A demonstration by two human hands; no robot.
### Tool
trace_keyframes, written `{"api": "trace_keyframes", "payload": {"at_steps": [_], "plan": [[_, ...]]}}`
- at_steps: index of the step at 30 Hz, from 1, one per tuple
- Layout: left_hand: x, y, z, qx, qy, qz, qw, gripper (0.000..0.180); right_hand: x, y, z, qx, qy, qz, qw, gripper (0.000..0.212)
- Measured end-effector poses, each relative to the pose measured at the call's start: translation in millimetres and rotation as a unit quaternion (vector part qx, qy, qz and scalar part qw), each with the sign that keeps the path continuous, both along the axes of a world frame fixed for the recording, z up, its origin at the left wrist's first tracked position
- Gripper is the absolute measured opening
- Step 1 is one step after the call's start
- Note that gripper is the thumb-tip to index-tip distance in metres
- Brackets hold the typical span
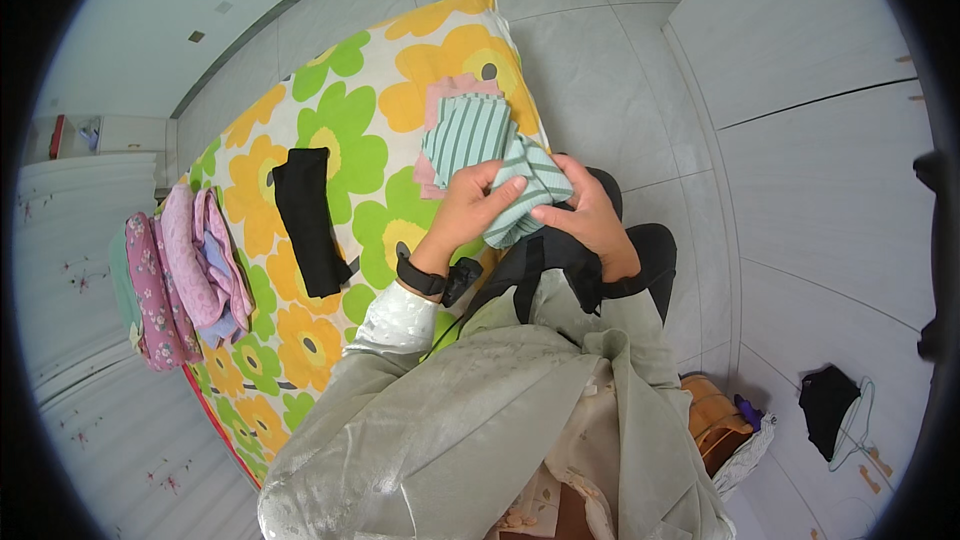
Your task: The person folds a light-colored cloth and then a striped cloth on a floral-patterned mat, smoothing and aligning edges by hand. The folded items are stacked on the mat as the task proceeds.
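Note:
A light green garment with darker stripes is bunched between my hands, over my lap at the bed's edge. My left hand grips its near left side, thumb lying on top. On the right side, my right hand pinches the cloth between thumb and fingers. Just beyond, a folded piece of the same striped cloth lies on a pink cloth. Whether the two striped parts are joined I cannot tell. Folded black clothing lies farther left on the bed.
The bed has a sheet with big green and orange flowers. Folded pink and purple bedding is piled at its left edge. Pale cabinets stand on the right, with a black garment and a hanger at lower right.

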State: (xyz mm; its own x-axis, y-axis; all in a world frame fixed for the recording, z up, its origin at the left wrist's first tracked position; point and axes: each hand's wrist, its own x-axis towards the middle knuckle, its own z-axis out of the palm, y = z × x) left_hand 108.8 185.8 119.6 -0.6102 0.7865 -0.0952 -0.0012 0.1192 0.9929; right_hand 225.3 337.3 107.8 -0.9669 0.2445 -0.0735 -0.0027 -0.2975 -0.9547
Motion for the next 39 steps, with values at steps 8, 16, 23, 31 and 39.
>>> {"api": "trace_keyframes", "payload": {"at_steps": [8,16,23,31,39], "plan": [[-8.6,-16.9,8.2,0.061,-0.109,0.018,0.992,0.026,-1.6,-2.3,-15.4,-0.076,-0.031,0.093,0.992,0.037],[-15.8,-21.5,17.4,0.128,-0.304,0.045,0.943,0.032,0.3,-8.2,-1.4,-0.132,-0.003,0.061,0.989,0.030],[-29.3,-35.1,29.4,0.188,-0.387,0.037,0.902,0.036,0.2,5.7,-3.7,0.006,-0.085,0.167,0.982,0.028],[-27.1,-31.6,39.4,0.163,-0.280,0.139,0.936,0.036,-4.3,-0.9,-0.8,0.138,-0.010,-0.097,0.986,0.016],[13.1,-4.1,45.6,0.061,0.136,-0.072,0.986,0.043,0.9,-20.0,-1.2,-0.195,0.061,0.096,0.974,0.075]]}}
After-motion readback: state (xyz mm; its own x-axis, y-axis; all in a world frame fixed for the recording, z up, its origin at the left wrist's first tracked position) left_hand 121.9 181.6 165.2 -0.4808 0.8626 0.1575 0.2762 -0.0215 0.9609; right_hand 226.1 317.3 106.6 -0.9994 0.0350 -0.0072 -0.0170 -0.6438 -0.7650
